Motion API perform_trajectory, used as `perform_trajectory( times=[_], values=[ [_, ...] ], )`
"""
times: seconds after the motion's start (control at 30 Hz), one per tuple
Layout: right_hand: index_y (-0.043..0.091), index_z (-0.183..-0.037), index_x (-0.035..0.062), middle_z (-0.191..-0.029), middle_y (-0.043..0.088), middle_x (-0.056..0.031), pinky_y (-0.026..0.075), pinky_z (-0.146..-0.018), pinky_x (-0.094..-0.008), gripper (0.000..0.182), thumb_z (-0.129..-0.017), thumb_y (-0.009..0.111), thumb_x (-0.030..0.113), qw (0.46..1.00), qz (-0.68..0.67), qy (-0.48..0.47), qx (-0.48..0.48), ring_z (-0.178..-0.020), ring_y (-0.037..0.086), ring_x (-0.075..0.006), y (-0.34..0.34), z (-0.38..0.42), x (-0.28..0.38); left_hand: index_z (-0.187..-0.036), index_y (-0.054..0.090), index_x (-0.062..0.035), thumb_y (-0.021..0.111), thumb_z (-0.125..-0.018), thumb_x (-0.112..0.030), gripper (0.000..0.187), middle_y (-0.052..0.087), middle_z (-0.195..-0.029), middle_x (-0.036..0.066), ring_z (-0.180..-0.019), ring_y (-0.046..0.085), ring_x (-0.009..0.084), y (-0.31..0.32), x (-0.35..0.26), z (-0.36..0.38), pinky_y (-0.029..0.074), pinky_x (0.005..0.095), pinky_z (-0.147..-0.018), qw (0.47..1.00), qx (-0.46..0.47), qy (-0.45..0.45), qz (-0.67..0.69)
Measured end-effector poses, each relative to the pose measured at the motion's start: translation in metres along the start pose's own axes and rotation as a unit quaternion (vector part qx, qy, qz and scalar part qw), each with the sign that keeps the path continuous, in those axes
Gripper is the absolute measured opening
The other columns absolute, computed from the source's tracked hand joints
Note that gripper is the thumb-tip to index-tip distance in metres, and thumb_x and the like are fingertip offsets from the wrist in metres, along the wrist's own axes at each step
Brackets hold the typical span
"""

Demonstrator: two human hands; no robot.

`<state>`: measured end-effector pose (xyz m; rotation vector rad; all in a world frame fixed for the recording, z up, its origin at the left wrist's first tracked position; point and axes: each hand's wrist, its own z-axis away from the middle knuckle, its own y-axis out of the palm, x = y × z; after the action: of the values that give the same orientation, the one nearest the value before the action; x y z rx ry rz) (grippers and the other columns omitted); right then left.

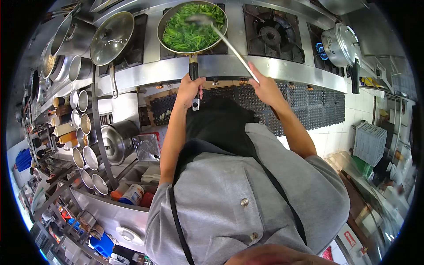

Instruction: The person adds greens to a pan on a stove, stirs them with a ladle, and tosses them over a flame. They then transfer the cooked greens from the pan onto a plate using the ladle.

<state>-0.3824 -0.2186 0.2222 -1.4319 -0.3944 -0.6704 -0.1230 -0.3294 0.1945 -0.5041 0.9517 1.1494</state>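
Observation:
A frying pan full of chopped green leafy vegetables rests on a stove burner. My left hand is wrapped round its black handle, which points toward my body. In my right hand is the shaft of a long-handled metal cooking utensil, held at a slant. The utensil's far end lies among the greens on the pan's upper side; motion blurs it, so its exact shape cannot be made out.
Right of the pan is an unlit burner; farther right a pressure cooker sits by a blue flame. A glass-lidded pan stands to the left, its handle over the counter edge. Several small saucepans hang at left.

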Motion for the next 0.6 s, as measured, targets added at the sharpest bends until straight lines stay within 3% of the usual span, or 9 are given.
perform_trajectory(
  times=[0.03,0.1,0.17,0.2,0.3,0.37,0.43,0.5,0.6],
  values=[
    [0.035,-0.15,0.0245,-0.114,0.064,-0.0278,0.048,-0.087,-0.0445,0.06,-0.094,0.057,0.016,0.992,-0.027,-0.115,-0.042,-0.103,0.061,-0.0461,0.003,0.002,-0.01,-0.087,0.049,-0.0039,0.063,-0.087,-0.007,0.014,0.05,-0.062,0.002,-0.045,0.049,0.0128,0.0,-0.004,-0.001,0.042,0.0301,-0.039,1.0,0.0,0.004,0.0],
    [0.035,-0.149,0.0258,-0.115,0.064,-0.0275,0.049,-0.086,-0.0452,0.06,-0.094,0.057,0.017,0.985,-0.02,-0.163,-0.048,-0.101,0.06,-0.0483,-0.012,0.001,-0.005,-0.086,0.05,-0.0042,0.063,-0.087,-0.007,0.014,0.05,-0.062,0.002,-0.044,0.049,0.0129,0.002,-0.006,0.001,0.042,0.0301,-0.039,1.0,-0.007,0.0,-0.006],
    [0.035,-0.149,0.0279,-0.107,0.065,-0.0284,0.049,-0.083,-0.0477,0.06,-0.094,0.057,0.019,0.999,-0.031,-0.005,0.021,-0.096,0.061,-0.0499,-0.029,-0.007,0.004,-0.085,0.05,-0.004,0.063,-0.087,-0.007,0.014,0.05,-0.062,0.002,-0.044,0.049,0.013,0.001,-0.003,-0.003,0.042,0.0302,-0.039,1.0,-0.002,0.005,-0.003],
    [0.035,-0.149,0.0296,-0.095,0.066,-0.0288,0.048,-0.078,-0.0514,0.06,-0.094,0.056,0.021,0.998,0.046,0.034,-0.004,-0.088,0.061,-0.0506,-0.027,-0.015,0.009,-0.084,0.05,-0.0039,0.063,-0.087,-0.007,0.014,0.05,-0.062,0.002,-0.044,0.049,0.0131,0.0,0.0,-0.003,0.042,0.0303,-0.039,1.0,0.003,0.008,-0.003],
    [0.034,-0.149,0.0285,-0.086,0.065,-0.0283,0.047,-0.073,-0.0535,0.061,-0.093,0.057,0.019,0.995,0.089,0.035,-0.02,-0.083,0.061,-0.0499,-0.013,-0.023,0.008,-0.084,0.05,-0.0037,0.063,-0.087,-0.007,0.014,0.05,-0.061,0.002,-0.044,0.049,0.0132,0.0,0.0,-0.003,0.042,0.0304,-0.039,1.0,-0.005,0.004,-0.006],
    [0.032,-0.15,0.0274,-0.092,0.065,-0.0292,0.048,-0.075,-0.0521,0.064,-0.093,0.058,0.017,0.992,0.109,0.044,0.037,-0.087,0.061,-0.0493,-0.013,-0.012,0.001,-0.084,0.05,-0.0037,0.063,-0.087,-0.007,0.014,0.05,-0.061,0.002,-0.044,0.049,0.0133,-0.003,-0.003,-0.005,0.042,0.0304,-0.039,1.0,-0.003,0.006,-0.003],
    [0.031,-0.151,0.0259,-0.098,0.065,-0.0298,0.049,-0.077,-0.0499,0.065,-0.093,0.058,0.015,0.991,-0.003,-0.133,-0.028,-0.09,0.061,-0.0498,-0.013,-0.005,-0.016,-0.083,0.05,-0.0037,0.063,-0.087,-0.007,0.014,0.05,-0.061,0.002,-0.044,0.049,0.0134,-0.003,-0.005,-0.005,0.042,0.0304,-0.039,1.0,-0.003,0.008,0.006],
    [0.031,-0.151,0.0257,-0.105,0.063,-0.0308,0.048,-0.083,-0.0469,0.065,-0.093,0.057,0.015,0.996,-0.007,-0.084,0.005,-0.098,0.06,-0.049,-0.02,-0.014,-0.006,-0.085,0.049,-0.0034,0.064,-0.086,-0.007,0.015,0.051,-0.062,0.003,-0.044,0.049,0.0137,-0.001,-0.007,-0.001,0.041,0.0305,-0.038,1.0,-0.013,-0.005,0.003],
    [0.038,-0.148,0.0208,-0.095,0.065,-0.0288,0.048,-0.081,-0.048,0.06,-0.092,0.058,0.017,0.999,-0.001,0.032,-0.022,-0.092,0.061,-0.0482,0.0,-0.046,0.009,-0.086,0.049,-0.0029,0.064,-0.086,-0.007,0.016,0.051,-0.062,0.004,-0.045,0.049,0.014,-0.003,-0.002,-0.002,0.041,0.0307,-0.038,1.0,0.001,0.014,0.008]
  ],
)
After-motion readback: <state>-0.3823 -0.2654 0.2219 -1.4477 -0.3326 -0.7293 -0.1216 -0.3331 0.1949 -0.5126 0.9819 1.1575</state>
